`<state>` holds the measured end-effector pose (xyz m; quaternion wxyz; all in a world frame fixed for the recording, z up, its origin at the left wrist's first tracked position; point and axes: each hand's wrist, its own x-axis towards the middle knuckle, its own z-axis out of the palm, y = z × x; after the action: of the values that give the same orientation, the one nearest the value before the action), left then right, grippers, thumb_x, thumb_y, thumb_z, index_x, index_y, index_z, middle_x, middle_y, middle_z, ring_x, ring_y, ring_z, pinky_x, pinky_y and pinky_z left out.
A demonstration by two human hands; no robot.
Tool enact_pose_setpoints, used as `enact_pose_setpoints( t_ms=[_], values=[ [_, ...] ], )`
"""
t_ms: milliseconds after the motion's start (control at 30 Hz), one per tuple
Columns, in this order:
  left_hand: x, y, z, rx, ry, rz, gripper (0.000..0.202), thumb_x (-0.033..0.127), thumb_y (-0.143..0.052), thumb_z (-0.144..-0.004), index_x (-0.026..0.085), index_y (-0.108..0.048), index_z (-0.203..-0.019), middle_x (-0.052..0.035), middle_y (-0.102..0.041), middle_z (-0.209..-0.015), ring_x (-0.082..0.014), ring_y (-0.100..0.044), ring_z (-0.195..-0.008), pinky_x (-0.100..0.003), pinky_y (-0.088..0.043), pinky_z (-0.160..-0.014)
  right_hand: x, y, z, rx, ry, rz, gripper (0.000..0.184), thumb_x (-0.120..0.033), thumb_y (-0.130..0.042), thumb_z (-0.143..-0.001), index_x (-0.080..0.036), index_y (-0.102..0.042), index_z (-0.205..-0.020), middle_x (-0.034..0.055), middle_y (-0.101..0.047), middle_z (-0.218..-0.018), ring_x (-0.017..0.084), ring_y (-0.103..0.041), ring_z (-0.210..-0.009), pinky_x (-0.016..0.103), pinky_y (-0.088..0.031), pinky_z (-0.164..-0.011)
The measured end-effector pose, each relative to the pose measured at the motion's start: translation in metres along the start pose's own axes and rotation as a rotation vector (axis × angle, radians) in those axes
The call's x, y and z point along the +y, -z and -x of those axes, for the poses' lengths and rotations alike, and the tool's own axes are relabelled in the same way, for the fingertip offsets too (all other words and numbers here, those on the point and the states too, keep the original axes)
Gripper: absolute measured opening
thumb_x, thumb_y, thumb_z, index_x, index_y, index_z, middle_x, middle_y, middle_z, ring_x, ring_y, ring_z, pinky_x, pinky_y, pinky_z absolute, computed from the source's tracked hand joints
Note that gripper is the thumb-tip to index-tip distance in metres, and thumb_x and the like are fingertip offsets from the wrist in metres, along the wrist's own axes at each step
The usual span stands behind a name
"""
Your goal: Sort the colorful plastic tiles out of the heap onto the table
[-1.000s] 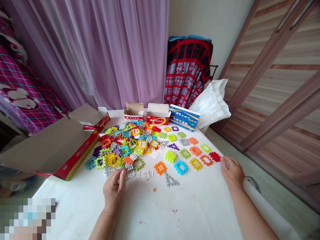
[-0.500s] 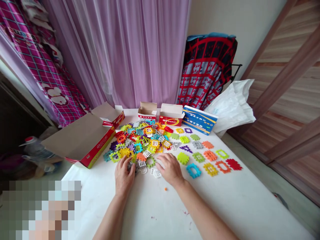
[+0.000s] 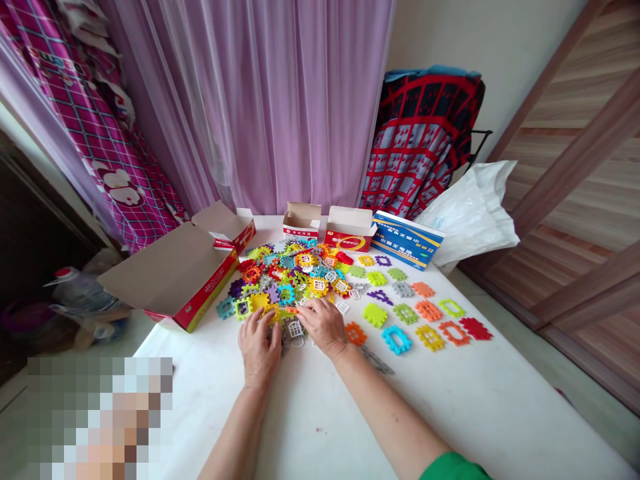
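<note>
A heap of colourful interlocking plastic building pieces (image 3: 277, 267) lies on the table before me, with white lattice window pieces among them. My left hand (image 3: 260, 343) rests at the heap's near left edge, its fingers spread over a yellow piece (image 3: 260, 303) and grey ones. My right hand (image 3: 323, 327) is at the near right edge, thumb and fingertips drawn together at an orange piece (image 3: 291, 310) that shows only as a thin strip. Between the hands lies a white window piece (image 3: 295, 330). An orange frame piece (image 3: 355, 334) and a grey piece (image 3: 379, 361) lie right of my right hand.
Single pieces such as a blue frame (image 3: 397, 340) and a red square (image 3: 477, 328) are laid out on the right. Open red boxes (image 3: 349, 240) and a blue box (image 3: 407, 241) line the back. A large open carton (image 3: 200, 303) stands left. A white bag (image 3: 467, 210) is behind.
My right hand has moved up and left, closing at the orange piece. The orange frame and grey piece beside it now show. My left hand stays at the heap. The view has shifted slightly.
</note>
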<state>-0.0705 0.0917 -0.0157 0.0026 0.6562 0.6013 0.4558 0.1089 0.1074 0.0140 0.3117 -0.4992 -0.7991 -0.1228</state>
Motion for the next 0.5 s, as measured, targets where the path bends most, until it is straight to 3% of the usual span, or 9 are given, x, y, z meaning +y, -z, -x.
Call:
enact_pose_setpoints(
  t_ms=[67, 167, 367, 500],
  values=[
    [0.007, 0.005, -0.001, 0.001, 0.014, 0.035, 0.031, 0.040, -0.049, -0.091, 0.022, -0.072, -0.099, -0.0116, -0.072, -0.106, -0.0284, -0.064, -0.100, -0.048, -0.046, -0.093, 0.003, 0.009, 0.009, 0.101, 0.044, 0.016, 0.013, -0.029, -0.064, -0.092, -0.026, -0.074, -0.101, 0.0035, -0.063, -0.081, 0.017, -0.054, -0.076, 0.029, -0.041, -0.068],
    [0.022, 0.013, -0.002, -0.101, 0.075, 0.155, 0.036, 0.047, -0.046, -0.091, 0.024, -0.073, -0.094, -0.0079, -0.075, -0.092, -0.0245, -0.067, -0.088, -0.040, -0.048, -0.084, 0.006, 0.026, 0.025, 0.222, 0.127, -0.004, 0.016, -0.026, -0.067, -0.091, -0.026, -0.073, -0.106, 0.0032, -0.063, -0.081, 0.016, -0.054, -0.076, 0.029, -0.043, -0.070],
    [0.058, 0.022, 0.000, -0.556, 0.535, 0.556, 0.051, 0.065, -0.057, -0.077, 0.021, -0.072, -0.097, -0.0032, -0.070, -0.074, -0.0160, -0.061, -0.059, -0.027, -0.044, -0.054, 0.010, 0.051, 0.053, 0.314, 0.206, -0.096, 0.026, -0.017, -0.068, -0.088, -0.026, -0.071, -0.113, 0.0032, -0.067, -0.088, 0.016, -0.059, -0.083, 0.028, -0.048, -0.076],
    [0.071, 0.026, 0.003, -0.651, 0.765, 0.751, 0.058, 0.062, -0.073, -0.062, 0.018, -0.068, -0.099, 0.0004, -0.065, -0.071, -0.0097, -0.053, -0.052, -0.019, -0.028, -0.042, 0.009, 0.060, 0.067, 0.246, 0.158, -0.128, 0.027, -0.012, -0.063, -0.088, -0.024, -0.069, -0.111, 0.0040, -0.069, -0.095, 0.016, -0.061, -0.086, 0.030, -0.051, -0.080]
  ],
)
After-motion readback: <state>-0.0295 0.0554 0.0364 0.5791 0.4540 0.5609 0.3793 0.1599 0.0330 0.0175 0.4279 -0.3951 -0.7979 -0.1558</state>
